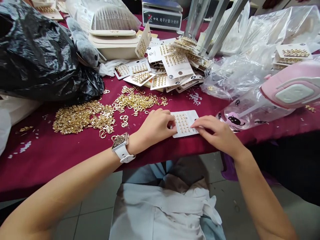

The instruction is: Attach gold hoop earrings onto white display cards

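A white earring card [185, 130] with rows of small gold studs lies on the red tablecloth in front of me. My left hand [158, 126], with a white-strapped watch on the wrist, has its fingers curled closed over the card's left edge. From the right, my right hand [217, 134] reaches over the card, thumb and forefinger brought together at the studs near its right edge. Whatever is between those fingertips is too small to make out. Beyond my left hand is a pile of gold S-shaped pieces [136, 101], beside a denser heap of gold pieces [81, 117].
Filled earring cards [176, 63] are stacked in a loose pile at the back. A black plastic bag [42, 56] bulges on the left. A pink-topped clear bottle [252, 108] lies on the right near clear plastic bags [231, 75]. Behind stands a digital scale [162, 16].
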Motion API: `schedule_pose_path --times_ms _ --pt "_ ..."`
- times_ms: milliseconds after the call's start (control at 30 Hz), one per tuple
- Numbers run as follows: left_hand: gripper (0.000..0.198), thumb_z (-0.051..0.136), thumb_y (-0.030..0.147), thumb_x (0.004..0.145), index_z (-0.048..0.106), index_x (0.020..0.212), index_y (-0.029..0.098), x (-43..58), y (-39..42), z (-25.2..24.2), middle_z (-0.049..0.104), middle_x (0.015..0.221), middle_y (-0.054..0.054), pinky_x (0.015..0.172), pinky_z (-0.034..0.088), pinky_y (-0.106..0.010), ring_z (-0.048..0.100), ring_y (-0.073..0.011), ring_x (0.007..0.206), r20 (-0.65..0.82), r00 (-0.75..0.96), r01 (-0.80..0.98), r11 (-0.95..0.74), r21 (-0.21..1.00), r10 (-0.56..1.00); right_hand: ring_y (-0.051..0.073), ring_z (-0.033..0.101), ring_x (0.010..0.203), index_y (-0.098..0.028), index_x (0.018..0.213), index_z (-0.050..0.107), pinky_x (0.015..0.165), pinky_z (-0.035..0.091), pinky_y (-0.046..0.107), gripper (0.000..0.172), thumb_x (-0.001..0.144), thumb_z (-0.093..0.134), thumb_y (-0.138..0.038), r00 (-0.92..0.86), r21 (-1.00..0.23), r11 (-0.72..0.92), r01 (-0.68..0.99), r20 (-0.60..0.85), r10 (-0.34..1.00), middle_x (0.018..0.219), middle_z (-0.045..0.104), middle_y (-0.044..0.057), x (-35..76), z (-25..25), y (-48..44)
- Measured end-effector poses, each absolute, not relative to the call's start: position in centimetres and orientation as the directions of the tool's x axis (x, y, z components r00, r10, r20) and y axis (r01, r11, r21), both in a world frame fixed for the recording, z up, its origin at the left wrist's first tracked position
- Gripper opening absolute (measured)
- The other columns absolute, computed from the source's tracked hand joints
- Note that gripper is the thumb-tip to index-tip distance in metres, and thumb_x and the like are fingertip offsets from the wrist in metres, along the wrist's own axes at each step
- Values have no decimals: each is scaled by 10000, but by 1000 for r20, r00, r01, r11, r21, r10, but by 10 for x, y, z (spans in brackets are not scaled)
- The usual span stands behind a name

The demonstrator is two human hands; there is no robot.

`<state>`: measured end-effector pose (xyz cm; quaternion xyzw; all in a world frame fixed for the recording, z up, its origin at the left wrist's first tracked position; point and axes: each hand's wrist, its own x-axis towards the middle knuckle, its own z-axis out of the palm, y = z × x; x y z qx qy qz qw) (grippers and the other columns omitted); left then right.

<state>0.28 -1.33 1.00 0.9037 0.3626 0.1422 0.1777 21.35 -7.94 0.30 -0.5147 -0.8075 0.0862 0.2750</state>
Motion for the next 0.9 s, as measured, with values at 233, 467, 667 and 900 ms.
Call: schedule_pose_path --times_ms 233,467,667,900 --pt "152 530 217 798 655 758 142 1 -15 -5 590 984 -73 832 417 -332 531 -191 906 301 681 562 -740 371 668 175 622 809 -193 894 663 751 482 316 152 802 547 -159 -259 -411 349 842 259 930 908 694 36 185 25 -6" --pt "184 480 206 827 645 784 137 3 -19 -6 618 964 -69 828 425 -344 565 -201 867 267 722 577 -769 275 638 193 603 854 -181 848 689 778 447 330 140 805 557 -165 -268 -297 289 910 112 957 918 689 53 163 11 35" --pt "242 425 218 849 642 770 143 3 -21 -7 622 888 -55 781 425 -336 576 -192 808 285 720 590 -775 228 632 185 597 825 -172 843 687 751 447 320 131 800 565 -156 -295 -332 324 886 137 946 892 682 56 159 8 36" --pt "250 412 215 850 637 762 151 3 -20 -7 622 862 -50 739 413 -333 575 -184 784 293 707 601 -765 232 644 184 593 858 -140 851 677 790 448 313 125 786 575 -108 -298 -349 332 876 149 943 903 672 72 159 9 36"
